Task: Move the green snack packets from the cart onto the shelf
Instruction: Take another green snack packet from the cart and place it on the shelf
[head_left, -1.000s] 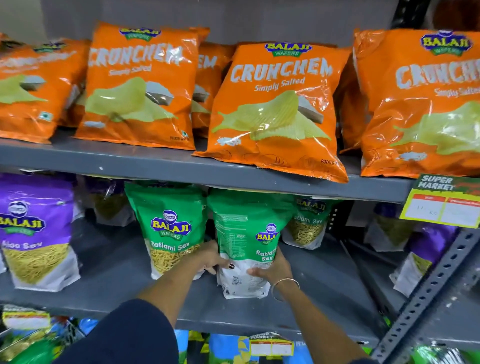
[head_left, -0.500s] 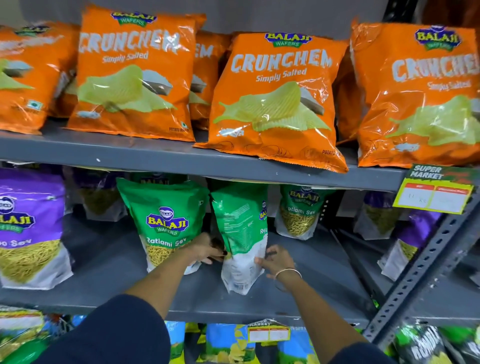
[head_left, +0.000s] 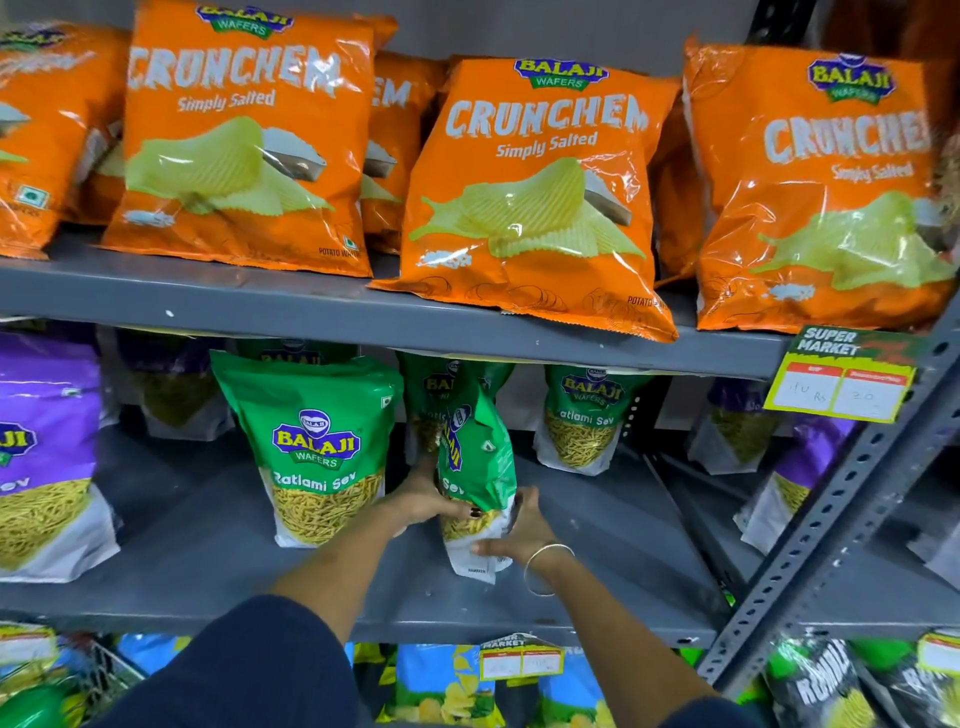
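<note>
A green snack packet (head_left: 475, 457) stands on the grey middle shelf (head_left: 597, 571), turned so its printed front faces left. My left hand (head_left: 423, 501) grips its lower left side. My right hand (head_left: 519, 535), with a thin bangle on the wrist, holds its lower right edge near the white base. Another green packet (head_left: 311, 447) stands upright just to the left, facing me. Two more green packets (head_left: 584, 415) stand further back on the same shelf. A wire cart corner (head_left: 111, 670) shows at the bottom left with something green inside.
Purple packets (head_left: 44, 457) stand at the shelf's left end and behind on the right. Large orange crisp bags (head_left: 535, 197) fill the shelf above. A price tag (head_left: 841, 384) hangs at the right. A perforated steel upright (head_left: 831, 514) slants down on the right.
The held green packet has been turned about its upright axis, from back-facing to edge-on with the front facing left. Both hands stayed on its lower part. The camera has moved closer.
</note>
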